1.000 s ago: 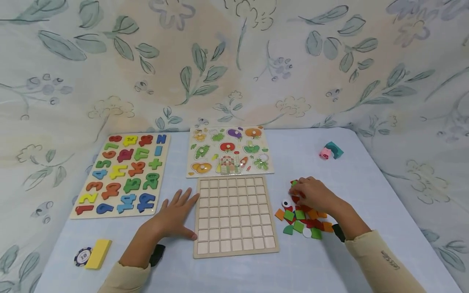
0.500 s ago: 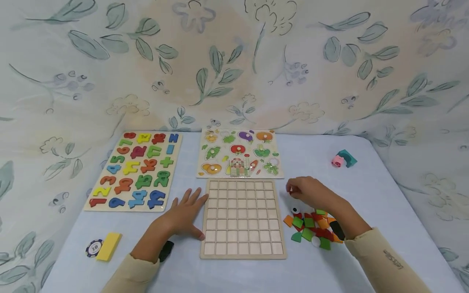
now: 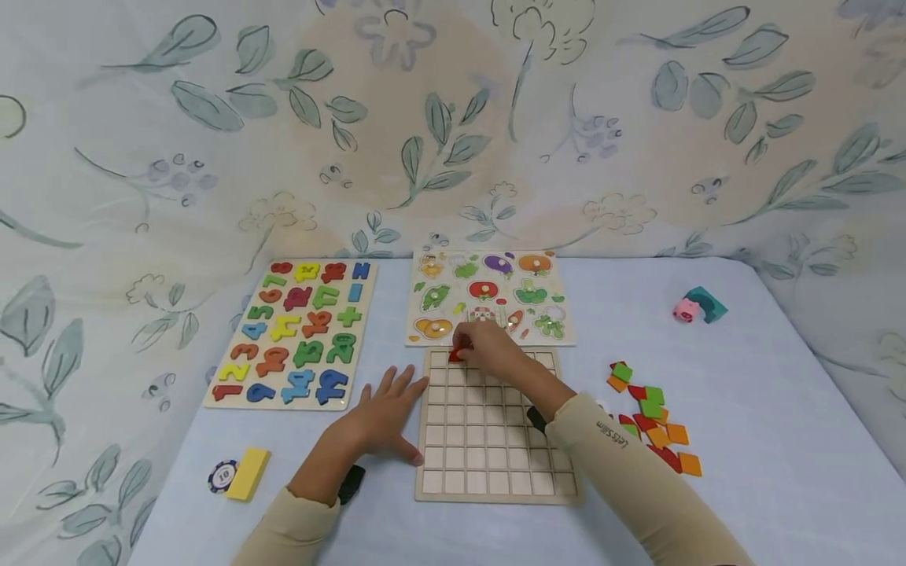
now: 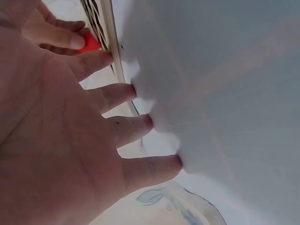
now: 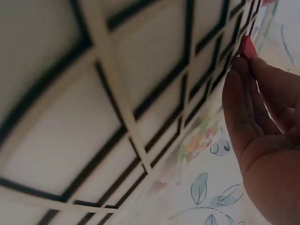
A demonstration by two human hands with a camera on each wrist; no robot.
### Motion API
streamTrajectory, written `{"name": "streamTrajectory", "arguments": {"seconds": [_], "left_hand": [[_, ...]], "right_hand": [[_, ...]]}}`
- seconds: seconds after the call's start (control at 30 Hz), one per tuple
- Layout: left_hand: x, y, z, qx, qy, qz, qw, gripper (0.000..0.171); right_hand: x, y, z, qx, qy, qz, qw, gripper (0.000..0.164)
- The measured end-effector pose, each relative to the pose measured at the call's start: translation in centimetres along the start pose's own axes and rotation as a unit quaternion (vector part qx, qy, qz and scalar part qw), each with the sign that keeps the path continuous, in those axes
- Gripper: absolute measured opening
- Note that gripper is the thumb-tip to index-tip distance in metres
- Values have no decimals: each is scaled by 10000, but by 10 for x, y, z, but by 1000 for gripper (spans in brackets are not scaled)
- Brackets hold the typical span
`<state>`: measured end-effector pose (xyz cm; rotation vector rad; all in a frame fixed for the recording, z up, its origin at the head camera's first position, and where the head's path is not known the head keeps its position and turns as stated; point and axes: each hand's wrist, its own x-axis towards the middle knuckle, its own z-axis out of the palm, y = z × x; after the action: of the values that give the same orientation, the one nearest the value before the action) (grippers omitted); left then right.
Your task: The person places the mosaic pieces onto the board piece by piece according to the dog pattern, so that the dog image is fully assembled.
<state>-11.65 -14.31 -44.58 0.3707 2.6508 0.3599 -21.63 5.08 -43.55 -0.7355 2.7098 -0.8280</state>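
A wooden grid board [image 3: 495, 498] with rows of square cells lies in the middle of the table. My right hand [image 3: 495, 350] reaches over its far rows and pinches a small red tile [image 3: 454, 354] between thumb and fingers, close over the top row near the far left corner. In the right wrist view the red tile [image 5: 247, 48] shows at the fingertips, right at the grid. My left hand [image 3: 385, 417] lies with fingers spread at the board's left edge, its thumb and index fingertips right at the rim. In the left wrist view its fingers [image 4: 122, 129] are straight.
Right of the board lies a loose pile of coloured tiles [image 3: 651, 409], partly hidden by the right sleeve. Behind stands a vegetable puzzle [image 3: 488, 303] with a small picture card; a number puzzle [image 3: 290, 334] is left. A yellow block [image 3: 248, 474], poker chip [image 3: 223, 475] and pig toy [image 3: 686, 310] lie farther out.
My right hand has left the tile pile and moved left over the board's far rows, carrying the red tile. The left hand stays at the board's edge. The head view has shifted.
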Motion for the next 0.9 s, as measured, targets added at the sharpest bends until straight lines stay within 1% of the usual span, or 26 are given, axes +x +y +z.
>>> {"name": "streamTrajectory", "arguments": {"seconds": [0.2,0.3,0.37,0.43,0.53,0.57,0.63,0.67,0.73,0.8,0.9], "left_hand": [[3,4,-2,82,-42,3,10000,115],[4,3,-2,114,-62,-36,9999,116],[4,2,-1,67,-48,-19,10000,116],[3,0,0,19,-11,-4,10000,116],[1,0,0,-62,69,-50,9999,116],[-1,-1,0,-71,79,-78,9999,117],[-3,-1,0,-104,67,-129,9998,117],[-4,-1,0,-124,57,-128,9998,117],[-4,0,0,-143,18,-85,9999,118],[-4,2,0,-137,-8,-30,9999,117],[0,4,-1,-108,-68,24,9999,118]], "right_hand": [[2,10,3,-90,-63,9,9999,4],[5,10,5,-343,-178,27,9992,4],[8,8,7,-660,-239,1,9975,5],[9,4,9,-1108,-266,-124,9934,5],[6,-2,8,-1685,-189,-533,9841,5],[3,-4,7,-1782,-151,-641,9818,6],[-6,-6,0,-1742,-108,-713,9821,7],[-12,-4,-5,-1668,-73,-668,9837,8],[-28,5,-21,-1532,25,-397,9874,11],[-47,21,-41,-1437,124,53,9895,12],[-80,54,-71,-1462,131,849,9855,15]]}}
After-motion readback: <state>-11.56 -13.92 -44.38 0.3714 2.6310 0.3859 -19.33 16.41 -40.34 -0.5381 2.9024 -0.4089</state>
